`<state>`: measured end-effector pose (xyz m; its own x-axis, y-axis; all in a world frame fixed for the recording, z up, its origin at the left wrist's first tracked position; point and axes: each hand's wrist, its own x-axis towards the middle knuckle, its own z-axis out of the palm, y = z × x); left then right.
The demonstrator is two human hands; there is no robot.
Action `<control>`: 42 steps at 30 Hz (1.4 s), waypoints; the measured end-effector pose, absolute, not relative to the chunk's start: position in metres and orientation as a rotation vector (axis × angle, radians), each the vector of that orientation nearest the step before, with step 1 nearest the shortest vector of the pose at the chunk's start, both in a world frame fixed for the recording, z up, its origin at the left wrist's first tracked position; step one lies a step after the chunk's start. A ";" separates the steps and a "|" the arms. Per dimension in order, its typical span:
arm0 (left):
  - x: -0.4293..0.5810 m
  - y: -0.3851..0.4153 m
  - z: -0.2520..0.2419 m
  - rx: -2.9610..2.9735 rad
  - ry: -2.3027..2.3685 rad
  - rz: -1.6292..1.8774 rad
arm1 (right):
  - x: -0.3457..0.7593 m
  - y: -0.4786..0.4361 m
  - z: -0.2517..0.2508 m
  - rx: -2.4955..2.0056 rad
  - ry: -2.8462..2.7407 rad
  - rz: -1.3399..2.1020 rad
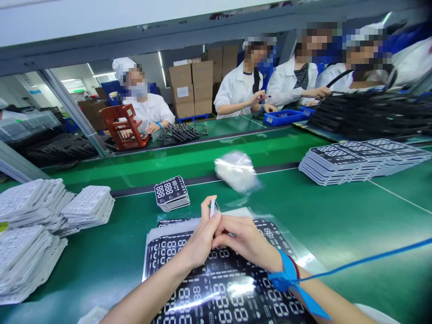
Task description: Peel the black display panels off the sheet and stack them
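Note:
In the head view my left hand (202, 238) grips a thin white panel (213, 207), seen edge-on between thumb and fingers. My right hand (241, 234) meets it with fingers pinched together, and whatever lies in that pinch is hidden. Both hands are above a stack of black printed film sheets (189, 288) with white digit segments. Clear glossy film lies over part of these sheets. Just beyond my left hand stands a small stack of black display panels (171, 192) with white edges.
White panels (25, 252) are piled at left, with a smaller stack (88, 202) beside them. A crumpled clear plastic bag (236, 170) lies ahead. Black-faced panels (340, 157) stand at right. A blue cord (364, 259) runs from my right wrist strap (283, 272). Several co-workers sit across the green table.

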<state>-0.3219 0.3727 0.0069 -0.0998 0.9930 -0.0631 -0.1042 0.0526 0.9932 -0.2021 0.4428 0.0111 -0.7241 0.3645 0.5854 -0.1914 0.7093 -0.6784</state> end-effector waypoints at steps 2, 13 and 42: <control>-0.322 0.373 0.007 1.050 1.233 1.281 | -0.203 0.442 0.010 -0.160 -2.149 1.023; -0.320 0.368 0.023 1.220 1.295 1.127 | -0.200 0.446 0.012 -0.213 -2.107 1.200; -0.430 0.399 0.021 0.776 2.145 1.729 | -0.200 0.496 -0.007 -0.672 -1.093 1.685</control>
<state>-0.4303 0.3985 0.0207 -0.8170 0.5652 0.1144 0.2318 0.1403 0.9626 -0.2001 0.4959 -0.0065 -0.3670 0.9285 0.0574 -0.4307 -0.1149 -0.8951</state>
